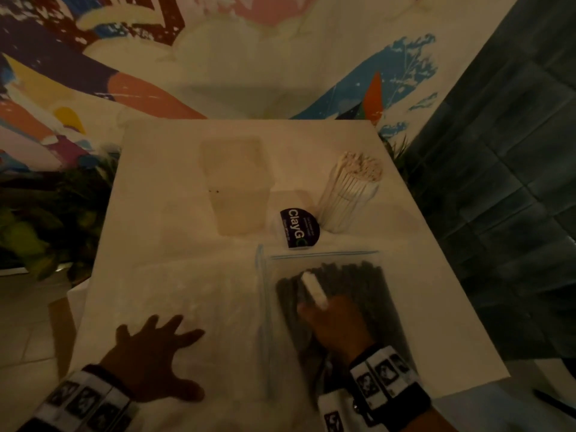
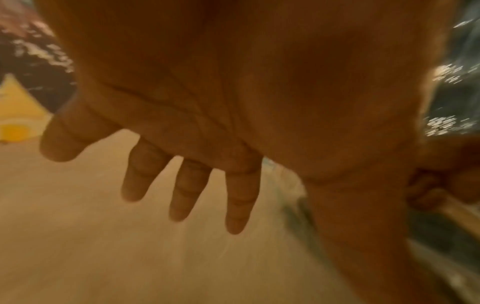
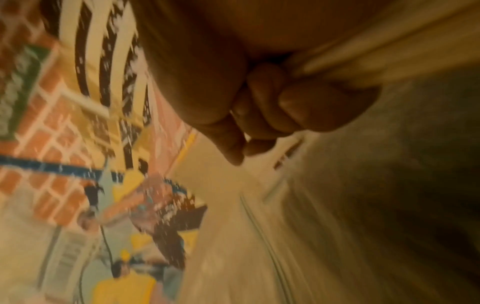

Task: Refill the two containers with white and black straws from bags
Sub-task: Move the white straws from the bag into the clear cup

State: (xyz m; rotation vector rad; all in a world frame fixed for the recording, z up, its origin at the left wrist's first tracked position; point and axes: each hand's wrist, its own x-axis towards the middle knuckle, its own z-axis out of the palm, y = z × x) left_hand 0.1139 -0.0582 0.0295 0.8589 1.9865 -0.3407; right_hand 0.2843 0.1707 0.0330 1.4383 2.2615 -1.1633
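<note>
My right hand point(image 1: 330, 319) grips a small bundle of white straws point(image 1: 312, 285) above a clear zip bag of black straws point(image 1: 358, 285). The right wrist view shows its fingers point(image 3: 272, 107) curled round those white straws point(image 3: 363, 55). My left hand point(image 1: 159, 347) lies spread and flat on a second clear bag point(image 1: 199, 291), whose contents I cannot make out; its fingers point(image 2: 189, 189) are straight and apart. A round container packed with white straws point(image 1: 352, 191) stands at the back right. A clear square container point(image 1: 235, 188) stands at the back middle and looks empty.
A round lid with a dark "ClayG" label point(image 1: 300, 229) lies between the two containers. The white table point(image 1: 436, 291) ends just right of the black-straw bag. Plants point(image 1: 40, 219) stand beside the left edge and a painted wall lies behind.
</note>
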